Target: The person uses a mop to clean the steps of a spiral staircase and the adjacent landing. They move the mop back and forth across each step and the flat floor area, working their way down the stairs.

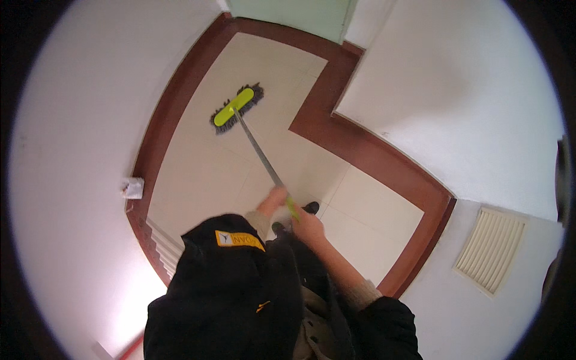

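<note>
A mop with a lime-green head [234, 107] and a shaggy grey fringe rests on the pale tiled floor [207, 166] ahead of me. Its grey pole [261, 153] slants back towards my body and ends in a lime-green grip [292, 208]. My left hand [273, 201] is closed around the pole just above that grip and looks blurred. Lower down, my right hand [308, 226] is wrapped about the green end of the handle. The black sleeves and jacket front hide part of my left forearm.
Brown border tiles [315, 105] run along white walls, with a wall corner jutting in at the right. A pale green door [290, 15] stands at the far end. Stair steps [164, 247] descend at the left. A louvred vent [490, 249] and a small white object [133, 188] are by the walls.
</note>
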The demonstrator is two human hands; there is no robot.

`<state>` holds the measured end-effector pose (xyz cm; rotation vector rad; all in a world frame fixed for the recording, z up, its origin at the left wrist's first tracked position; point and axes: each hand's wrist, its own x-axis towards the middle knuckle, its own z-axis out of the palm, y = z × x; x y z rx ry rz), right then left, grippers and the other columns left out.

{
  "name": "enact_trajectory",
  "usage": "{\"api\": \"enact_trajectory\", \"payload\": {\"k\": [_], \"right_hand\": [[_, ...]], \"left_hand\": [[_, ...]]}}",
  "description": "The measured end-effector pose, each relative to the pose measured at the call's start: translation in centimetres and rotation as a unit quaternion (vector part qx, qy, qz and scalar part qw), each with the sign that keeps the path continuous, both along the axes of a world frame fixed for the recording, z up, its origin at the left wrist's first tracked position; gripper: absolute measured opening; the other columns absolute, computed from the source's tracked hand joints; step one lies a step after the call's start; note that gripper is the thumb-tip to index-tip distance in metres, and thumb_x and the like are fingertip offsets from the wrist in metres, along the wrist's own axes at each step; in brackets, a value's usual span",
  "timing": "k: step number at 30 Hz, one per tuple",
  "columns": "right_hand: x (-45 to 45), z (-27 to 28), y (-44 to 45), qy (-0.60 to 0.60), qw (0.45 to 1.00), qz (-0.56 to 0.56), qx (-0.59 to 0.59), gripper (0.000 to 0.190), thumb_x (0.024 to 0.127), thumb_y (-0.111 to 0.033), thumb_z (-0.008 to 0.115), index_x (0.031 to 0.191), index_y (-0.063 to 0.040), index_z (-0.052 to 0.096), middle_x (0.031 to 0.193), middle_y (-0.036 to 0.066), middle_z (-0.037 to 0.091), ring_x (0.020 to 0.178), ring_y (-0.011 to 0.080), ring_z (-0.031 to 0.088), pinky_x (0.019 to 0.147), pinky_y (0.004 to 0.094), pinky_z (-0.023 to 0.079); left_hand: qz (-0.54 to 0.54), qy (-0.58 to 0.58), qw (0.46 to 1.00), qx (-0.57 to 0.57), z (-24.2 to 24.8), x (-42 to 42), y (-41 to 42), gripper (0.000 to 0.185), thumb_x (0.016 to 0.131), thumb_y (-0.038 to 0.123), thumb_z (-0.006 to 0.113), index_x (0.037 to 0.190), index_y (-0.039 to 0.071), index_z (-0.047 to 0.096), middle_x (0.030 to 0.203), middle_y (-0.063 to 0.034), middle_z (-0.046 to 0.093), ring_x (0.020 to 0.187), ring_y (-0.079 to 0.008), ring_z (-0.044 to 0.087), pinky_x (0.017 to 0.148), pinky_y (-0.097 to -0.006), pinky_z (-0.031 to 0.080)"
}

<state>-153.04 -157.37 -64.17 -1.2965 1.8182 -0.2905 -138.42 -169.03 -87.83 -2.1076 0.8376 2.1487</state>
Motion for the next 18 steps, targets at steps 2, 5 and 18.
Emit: {"api": "enact_trajectory", "payload": {"k": [2, 5, 18], "right_hand": [[0.8, -0.2, -3.9, -0.003, 0.999, -0.031, -0.010, 0.047, 0.083, -0.023, 0.049, 0.129, -0.020, 0.038, 0.074, 0.021, 0.061, 0.070, 0.0392, 0.060, 0.062, 0.0504, 0.046], [2.9, -1.1, -3.2, 0.032, 0.998, 0.006, -0.045, 0.047, 0.083, -0.023, 0.049, 0.129, -0.019, 0.038, 0.074, 0.021, 0.061, 0.070, 0.0393, 0.060, 0.062, 0.0501, 0.046], [-6.5, 11.8, 26.8, 0.057, 0.984, 0.022, 0.167, 0.050, 0.081, -0.032, 0.061, 0.128, -0.024, 0.047, 0.075, 0.021, 0.062, 0.072, 0.0377, 0.062, 0.063, 0.0437, 0.048]], "left_hand": [[-0.071, -0.020, 0.997, -0.032, 10.4, -3.7, -4.7, 0.039, 0.092, 0.038, 0.038, 0.090, 0.004, 0.056, 0.081, -0.0092, 0.059, 0.070, -0.0234, 0.058, 0.063, -0.0400, 0.049], [-0.053, -0.001, 0.999, -0.009, 12.4, -1.4, -4.9, 0.038, 0.092, 0.038, 0.040, 0.091, 0.004, 0.056, 0.080, -0.0092, 0.059, 0.069, -0.0235, 0.058, 0.064, -0.0401, 0.049], [-0.174, 0.147, 0.970, 0.087, 13.5, -9.4, 32.8, 0.042, 0.088, 0.033, 0.049, 0.082, -0.008, 0.056, 0.066, -0.0128, 0.060, 0.054, -0.0230, 0.056, 0.051, -0.0372, 0.046]]}}
